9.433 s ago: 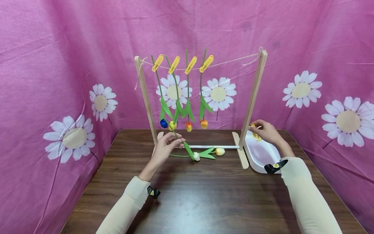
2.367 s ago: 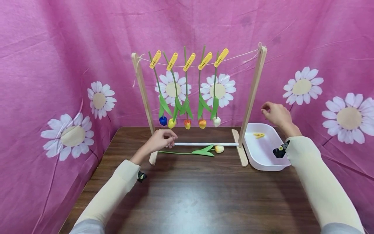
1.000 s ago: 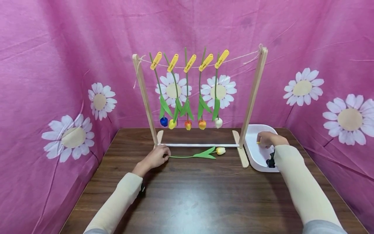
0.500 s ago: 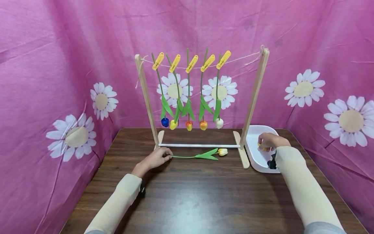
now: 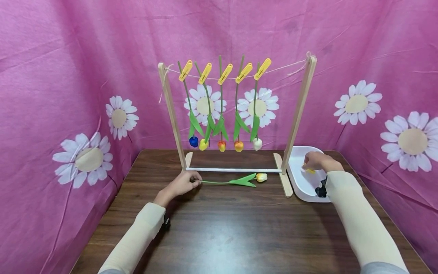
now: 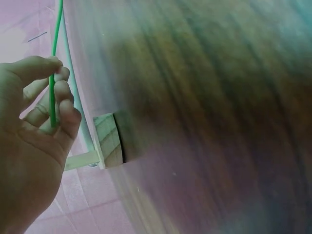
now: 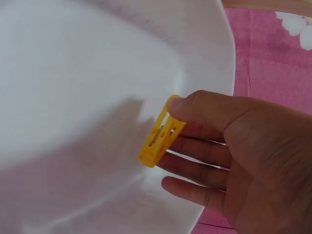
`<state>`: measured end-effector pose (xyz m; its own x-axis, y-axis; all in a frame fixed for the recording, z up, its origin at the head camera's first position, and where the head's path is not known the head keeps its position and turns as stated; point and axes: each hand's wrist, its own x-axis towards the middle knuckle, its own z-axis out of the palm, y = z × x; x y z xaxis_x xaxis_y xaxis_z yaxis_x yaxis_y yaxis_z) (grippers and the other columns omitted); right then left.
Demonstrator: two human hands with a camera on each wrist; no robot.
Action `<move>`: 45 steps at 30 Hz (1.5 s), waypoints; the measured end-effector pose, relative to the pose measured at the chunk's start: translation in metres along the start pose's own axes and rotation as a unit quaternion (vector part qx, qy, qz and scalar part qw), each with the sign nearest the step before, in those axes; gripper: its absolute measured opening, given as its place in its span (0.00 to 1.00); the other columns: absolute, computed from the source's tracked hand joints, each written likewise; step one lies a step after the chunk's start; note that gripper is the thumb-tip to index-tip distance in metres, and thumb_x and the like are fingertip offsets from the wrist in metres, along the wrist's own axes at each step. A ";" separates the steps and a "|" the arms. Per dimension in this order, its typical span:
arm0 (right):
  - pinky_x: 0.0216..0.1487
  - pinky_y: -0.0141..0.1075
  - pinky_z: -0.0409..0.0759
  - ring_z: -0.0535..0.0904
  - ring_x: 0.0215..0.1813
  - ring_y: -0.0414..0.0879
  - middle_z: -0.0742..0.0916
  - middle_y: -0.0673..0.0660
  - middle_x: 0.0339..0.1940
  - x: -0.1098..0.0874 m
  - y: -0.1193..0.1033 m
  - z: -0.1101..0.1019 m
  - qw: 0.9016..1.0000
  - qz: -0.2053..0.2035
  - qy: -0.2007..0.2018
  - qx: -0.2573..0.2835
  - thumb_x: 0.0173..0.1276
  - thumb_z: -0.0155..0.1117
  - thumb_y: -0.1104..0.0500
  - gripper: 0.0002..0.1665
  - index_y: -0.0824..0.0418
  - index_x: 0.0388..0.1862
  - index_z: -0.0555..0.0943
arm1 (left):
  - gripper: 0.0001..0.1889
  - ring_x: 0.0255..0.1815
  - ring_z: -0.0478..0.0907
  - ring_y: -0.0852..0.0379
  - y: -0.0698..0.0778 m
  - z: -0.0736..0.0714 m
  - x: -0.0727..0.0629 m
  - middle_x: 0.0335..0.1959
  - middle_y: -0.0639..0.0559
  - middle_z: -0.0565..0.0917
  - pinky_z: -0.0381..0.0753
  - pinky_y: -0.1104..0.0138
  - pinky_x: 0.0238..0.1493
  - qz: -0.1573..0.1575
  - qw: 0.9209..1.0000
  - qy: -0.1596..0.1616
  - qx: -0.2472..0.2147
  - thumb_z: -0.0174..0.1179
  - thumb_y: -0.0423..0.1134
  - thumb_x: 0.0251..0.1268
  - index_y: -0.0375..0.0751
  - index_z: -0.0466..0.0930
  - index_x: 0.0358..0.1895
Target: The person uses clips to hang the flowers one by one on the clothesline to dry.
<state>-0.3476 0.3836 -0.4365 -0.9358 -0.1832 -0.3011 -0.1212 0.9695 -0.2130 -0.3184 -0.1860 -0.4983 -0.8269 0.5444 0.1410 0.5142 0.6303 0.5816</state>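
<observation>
My left hand (image 5: 183, 182) pinches the green stem end of a yellow-and-white artificial tulip (image 5: 242, 181) that reaches to the right in front of the rack. In the left wrist view the stem (image 6: 52, 92) runs between thumb and fingers. Inside the white tray (image 5: 301, 194), my right hand (image 5: 318, 161) pinches a yellow clothespin (image 7: 162, 134) between thumb and fingers. Several tulips hang head down from the string, each by a yellow clothespin: blue (image 5: 193, 142), yellow (image 5: 203, 144), red-orange (image 5: 222, 146), orange (image 5: 238, 146) and white (image 5: 257, 144).
A wooden rack with a left post (image 5: 172, 118), a right post (image 5: 298, 114) and a white lower bar (image 5: 232, 170) stands at the back of the brown table (image 5: 219, 228). Its string (image 5: 280, 69) sags between the posts. A pink flowered cloth (image 5: 219, 30) surrounds the table.
The white tulip went from my left hand onto the string under a fifth clothespin. My left hand then took the last tulip's stem; my right reached into the tray and took a clothespin.
</observation>
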 end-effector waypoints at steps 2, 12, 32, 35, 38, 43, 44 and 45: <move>0.38 0.39 0.79 0.81 0.37 0.51 0.85 0.59 0.31 0.001 0.001 -0.001 1.000 -0.007 0.012 -0.004 0.68 0.69 0.55 0.16 0.70 0.38 0.82 | 0.03 0.41 0.84 0.59 0.000 -0.001 0.001 0.38 0.52 0.90 0.85 0.64 0.48 -0.012 1.000 0.003 -0.016 0.68 0.34 0.73 0.41 0.90 0.42; 0.37 0.37 0.75 0.79 0.35 0.48 0.84 0.57 0.30 -0.004 -0.005 -0.007 0.994 -0.039 0.078 0.061 0.69 0.69 0.56 0.15 0.68 0.39 0.79 | 0.03 0.39 0.83 0.55 0.011 -0.009 -0.002 0.41 0.46 0.90 0.85 0.60 0.45 -0.092 0.980 0.049 -0.169 0.70 0.39 0.71 0.44 0.90 0.41; 0.38 0.29 0.84 0.85 0.39 0.43 0.86 0.73 0.46 -0.028 -0.035 -0.034 0.959 -0.094 0.134 0.233 0.86 0.46 0.62 0.18 0.79 0.59 0.67 | 0.14 0.45 0.92 0.35 0.051 -0.018 0.012 0.57 0.20 0.84 0.89 0.39 0.52 0.088 0.906 0.115 -0.397 0.37 0.40 0.92 0.28 0.56 0.58; 0.37 0.31 0.84 0.79 0.37 0.41 0.81 0.70 0.46 -0.031 -0.042 -0.038 0.952 -0.084 0.153 0.250 0.87 0.39 0.60 0.21 0.79 0.62 0.64 | 0.14 0.48 0.90 0.32 0.056 -0.020 0.015 0.54 0.18 0.84 0.88 0.42 0.56 0.083 0.906 0.129 -0.396 0.38 0.42 0.92 0.31 0.57 0.57; 0.35 0.33 0.83 0.74 0.36 0.41 0.76 0.65 0.44 -0.035 -0.049 -0.042 0.948 -0.074 0.166 0.261 0.87 0.35 0.57 0.25 0.78 0.65 0.62 | 0.14 0.48 0.90 0.34 0.062 -0.021 0.017 0.51 0.24 0.87 0.87 0.40 0.58 0.058 0.902 0.155 -0.399 0.49 0.38 0.88 0.27 0.67 0.58; 0.32 0.34 0.79 0.72 0.33 0.41 0.74 0.58 0.39 -0.039 -0.055 -0.047 0.943 -0.085 0.182 0.265 0.89 0.35 0.53 0.27 0.77 0.66 0.62 | 0.11 0.46 0.90 0.46 0.074 -0.026 0.020 0.48 0.41 0.91 0.87 0.43 0.58 0.041 0.906 0.169 -0.386 0.60 0.32 0.80 0.24 0.81 0.53; 0.32 0.34 0.79 0.72 0.33 0.41 0.74 0.57 0.38 -0.040 -0.056 -0.048 0.942 -0.092 0.188 0.264 0.90 0.36 0.53 0.26 0.77 0.66 0.62 | 0.11 0.46 0.91 0.47 0.076 -0.027 0.020 0.49 0.41 0.91 0.88 0.43 0.58 0.049 0.909 0.165 -0.379 0.59 0.33 0.81 0.25 0.81 0.53; 0.31 0.34 0.79 0.72 0.32 0.41 0.74 0.57 0.37 -0.041 -0.056 -0.048 0.940 -0.099 0.194 0.262 0.90 0.37 0.54 0.26 0.77 0.66 0.62 | 0.11 0.46 0.91 0.46 0.078 -0.027 0.021 0.49 0.38 0.91 0.88 0.43 0.57 0.057 0.912 0.159 -0.374 0.57 0.33 0.83 0.25 0.81 0.53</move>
<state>-0.3186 0.3443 -0.3671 -0.9746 -0.1803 0.1331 -0.2217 0.6902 -0.6888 -0.3021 -0.1409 -0.4283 -0.8631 0.3193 0.3913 0.4003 -0.0399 0.9155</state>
